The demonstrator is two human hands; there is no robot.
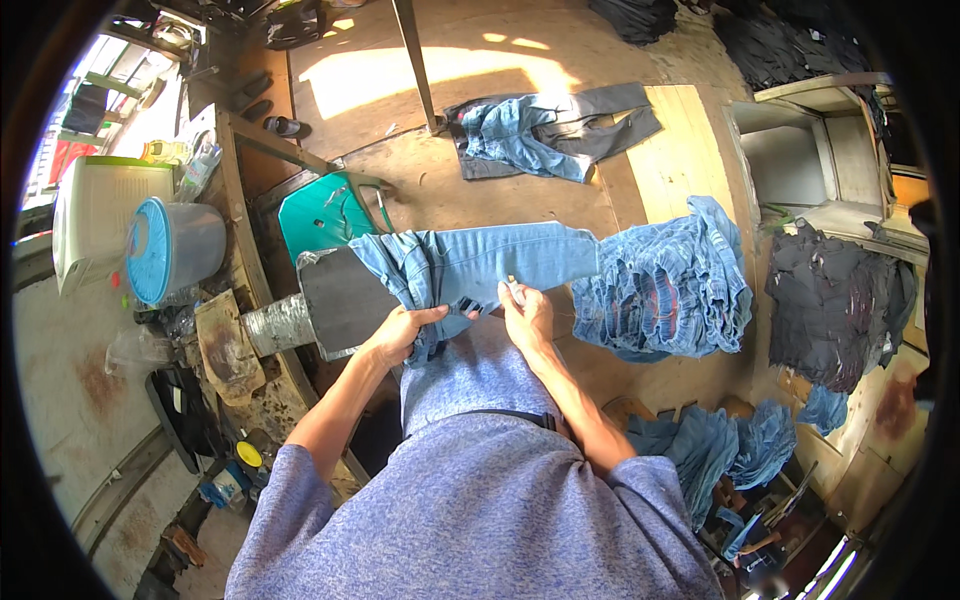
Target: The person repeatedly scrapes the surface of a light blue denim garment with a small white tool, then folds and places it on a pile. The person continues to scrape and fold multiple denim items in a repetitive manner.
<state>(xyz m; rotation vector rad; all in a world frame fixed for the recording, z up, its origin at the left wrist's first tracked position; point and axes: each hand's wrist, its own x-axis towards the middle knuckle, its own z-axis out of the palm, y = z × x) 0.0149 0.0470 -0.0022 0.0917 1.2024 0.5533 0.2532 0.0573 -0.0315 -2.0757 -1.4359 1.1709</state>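
A light blue denim trouser leg [505, 255] lies stretched crosswise in front of me, its left part bunched over the end of a dark grey flat board [350, 300]. My left hand [395, 335] pinches the bunched denim at its near edge. At the leg's near edge, further right, my right hand [530, 318] is closed on a small pale item whose kind I cannot make out. The trouser leg's right end meets a thick pile of folded blue jeans [660, 290].
A green plastic stool [325, 215] stands beyond the board. Blue and black trousers [530, 125] lie on the wooden floor. Dark garments [830, 300] are stacked at the right, near an open cabinet [790, 155]. A lidded clear bucket [180, 250] stands at left.
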